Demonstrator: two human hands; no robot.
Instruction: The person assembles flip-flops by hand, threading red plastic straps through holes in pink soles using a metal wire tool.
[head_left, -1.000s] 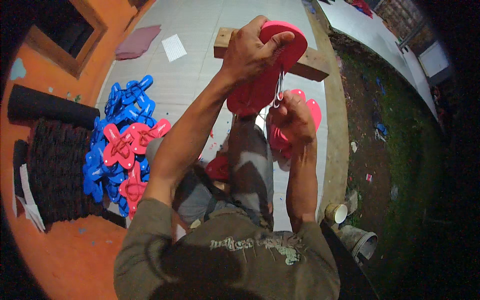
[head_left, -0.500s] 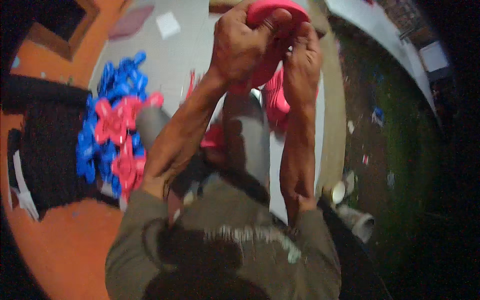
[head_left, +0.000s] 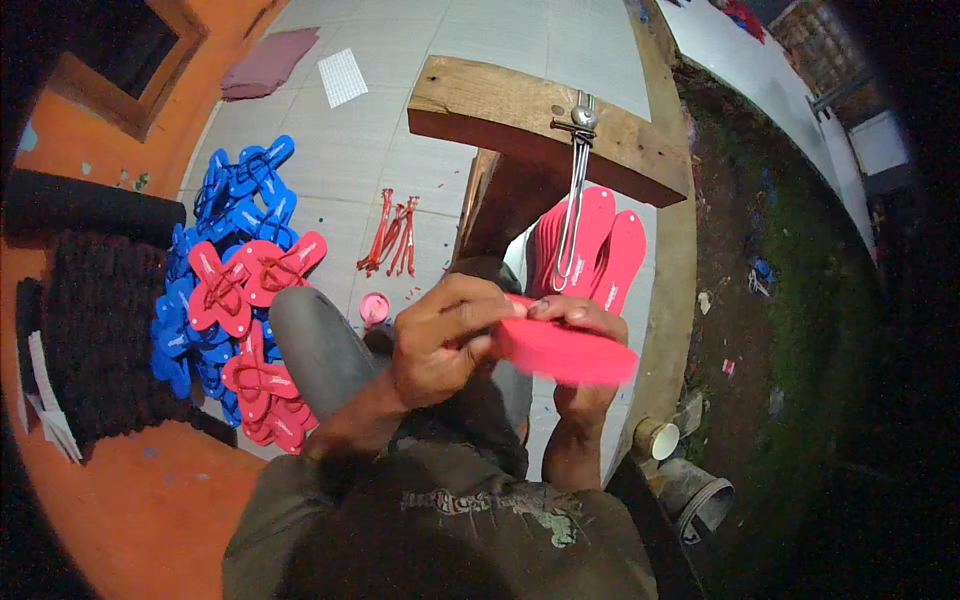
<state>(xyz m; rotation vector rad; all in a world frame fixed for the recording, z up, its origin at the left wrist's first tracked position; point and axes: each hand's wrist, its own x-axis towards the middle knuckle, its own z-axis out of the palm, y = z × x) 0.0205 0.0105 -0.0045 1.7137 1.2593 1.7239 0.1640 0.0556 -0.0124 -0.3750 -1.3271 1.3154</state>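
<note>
A pink flip-flop sole point(head_left: 565, 352) is held in front of my body, its broad side tilted and blurred at the right end. My left hand point(head_left: 445, 335) is closed at the sole's left end, thumb and fingertips pinched at its edge. My right hand point(head_left: 580, 318) grips the sole from behind, its fingers over the upper edge and its wrist below. Just above the right hand hangs a long metal wire hook point(head_left: 572, 215), fixed to a wooden beam point(head_left: 480, 105). Under the hook lies a stack of pink soles point(head_left: 615, 255).
Red straps point(head_left: 392, 235) and a small pink pot point(head_left: 374, 308) are on the tiled floor. Left of my knee lie piled blue flip-flops point(head_left: 245, 205) and pink flip-flops point(head_left: 265, 275). A white sheet point(head_left: 342, 78) lies farther off. White buckets point(head_left: 657, 440) stand at the right.
Both hands have come down toward my body with the pink sole, from the top of the view. The beam and metal hook, mostly hidden before, now show.
</note>
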